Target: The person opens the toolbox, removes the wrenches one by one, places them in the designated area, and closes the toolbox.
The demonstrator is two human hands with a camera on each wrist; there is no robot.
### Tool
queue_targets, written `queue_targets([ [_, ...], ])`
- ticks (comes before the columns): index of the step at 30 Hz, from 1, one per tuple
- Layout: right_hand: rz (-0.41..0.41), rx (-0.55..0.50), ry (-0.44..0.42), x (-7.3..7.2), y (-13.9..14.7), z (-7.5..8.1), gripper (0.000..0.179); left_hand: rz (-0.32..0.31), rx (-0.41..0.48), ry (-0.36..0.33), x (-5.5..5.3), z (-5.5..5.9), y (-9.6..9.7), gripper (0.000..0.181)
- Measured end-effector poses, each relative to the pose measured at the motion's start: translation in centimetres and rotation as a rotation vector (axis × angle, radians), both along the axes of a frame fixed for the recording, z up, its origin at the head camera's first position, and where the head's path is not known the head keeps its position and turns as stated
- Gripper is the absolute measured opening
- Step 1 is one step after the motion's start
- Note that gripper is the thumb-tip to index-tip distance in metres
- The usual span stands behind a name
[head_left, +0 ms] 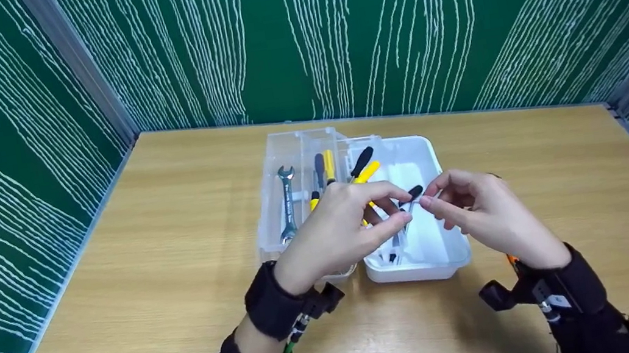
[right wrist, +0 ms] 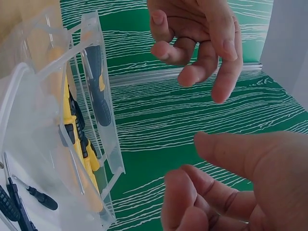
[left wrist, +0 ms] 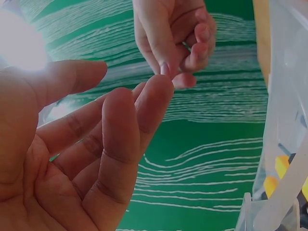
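Note:
My left hand [head_left: 350, 214] hovers over a white toolbox [head_left: 440, 260], its thumb and fingers apart and holding nothing. Opposite it, my right hand [head_left: 488, 210] is raised above the box's right side. A gap shows between the right thumb [right wrist: 221, 149] and the bent fingers, with no object there. The fingertips of both hands come close together in the head view. Below them in the box lies a small black-handled screwdriver [right wrist: 42, 198]. Toward the back are a larger screwdriver with a black handle [head_left: 362, 161] and a yellow handle [head_left: 369, 171], partly hidden by my left hand.
Left of the box, a clear tray section [head_left: 269, 207] holds a wrench [head_left: 288, 205] and yellow and dark handles [head_left: 329, 165]. Something orange [head_left: 512, 259] shows beside my right wrist. Green panels [head_left: 271, 41] with white lines border the wooden table [head_left: 173, 221].

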State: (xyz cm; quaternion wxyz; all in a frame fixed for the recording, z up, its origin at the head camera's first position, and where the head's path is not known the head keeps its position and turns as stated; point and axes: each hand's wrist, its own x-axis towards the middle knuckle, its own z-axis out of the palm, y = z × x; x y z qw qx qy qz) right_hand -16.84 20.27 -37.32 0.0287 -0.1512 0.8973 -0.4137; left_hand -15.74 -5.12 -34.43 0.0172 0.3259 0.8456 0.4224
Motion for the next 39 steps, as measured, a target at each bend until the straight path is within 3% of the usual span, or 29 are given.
queue_targets([
  [8, 0.024, -0.01, -0.001, 0.2, -0.3, 0.1, 0.026, 0.025, -0.012, -0.018, -0.3, 0.0, -0.1, 0.025],
  [16, 0.06, -0.046, 0.011, 0.3, -0.6, -0.4, 0.019, 0.058, -0.089, -0.017, -0.8, 0.4, -0.1, 0.026],
  [21, 0.072, -0.048, -0.005, 0.5, -0.8, -0.6, 0.019, 0.114, -0.137, -0.048, -1.0, 0.7, -0.4, 0.027],
  [28, 0.089, -0.034, -0.013, 0.6, -1.4, -0.7, 0.016, 0.173, -0.164, -0.013, -1.4, 1.0, -1.4, 0.026],
  [34, 0.113, -0.026, -0.013, 0.7, -1.7, -0.7, 0.016, 0.237, -0.221, -0.052, -1.2, 2.1, -2.0, 0.027],
  [39, 0.132, -0.009, -0.013, 0.8, -2.0, -0.9, 0.018, 0.291, -0.256, -0.045, -1.2, 2.8, -2.6, 0.028],
])
